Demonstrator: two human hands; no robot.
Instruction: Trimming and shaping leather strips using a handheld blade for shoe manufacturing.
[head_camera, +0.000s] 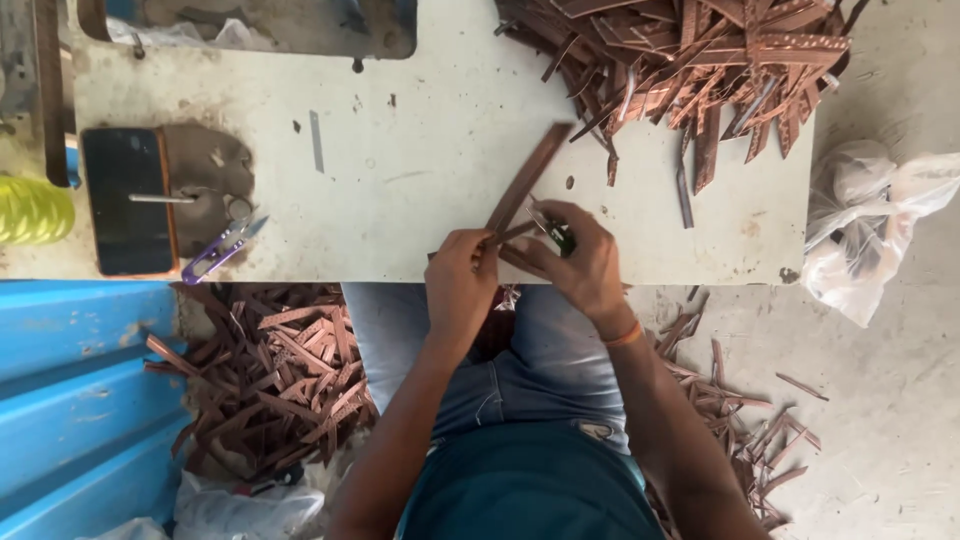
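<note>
My left hand pinches the near end of a long brown strip that slants up over the white worktable. My right hand grips a small green-handled cutter held against the same strip's near end. Both hands meet at the table's front edge, above my lap. A big heap of similar brown strips lies at the table's far right.
A dark phone and purple thread snips lie at the table's left. A yellow thread spool sits at the left edge. Cut brown strips litter the floor on both sides of me. A plastic bag lies right, blue sheeting left.
</note>
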